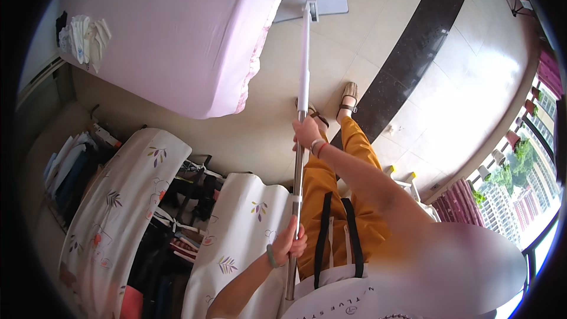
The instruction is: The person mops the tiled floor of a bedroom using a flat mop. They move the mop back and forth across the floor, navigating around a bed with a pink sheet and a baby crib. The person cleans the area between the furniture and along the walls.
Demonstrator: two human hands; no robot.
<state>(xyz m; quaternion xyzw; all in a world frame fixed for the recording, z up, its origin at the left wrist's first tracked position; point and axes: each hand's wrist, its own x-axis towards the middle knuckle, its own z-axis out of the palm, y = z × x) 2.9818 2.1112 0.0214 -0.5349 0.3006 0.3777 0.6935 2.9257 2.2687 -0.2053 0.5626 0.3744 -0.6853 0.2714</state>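
**Both hands on the mop pole**

The right hand [307, 132] has a closed grip high on the mop pole [303, 77]; the left hand [289, 242] is closed round it lower down. The mop head [313, 6] lies flat on the floor [366, 41] at top centre, beside the pink bed [177, 29].

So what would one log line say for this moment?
left hand: grips mop handle low | right hand: grips it higher | mop head: on floor beside bed

Mop pole [303, 77], frame centre: smooth metal, white plastic upper sleeve. Floor [472, 82]: glossy pale tile with polished dark stone strip. Bed cover [177, 29], upper left: matt pink cloth.
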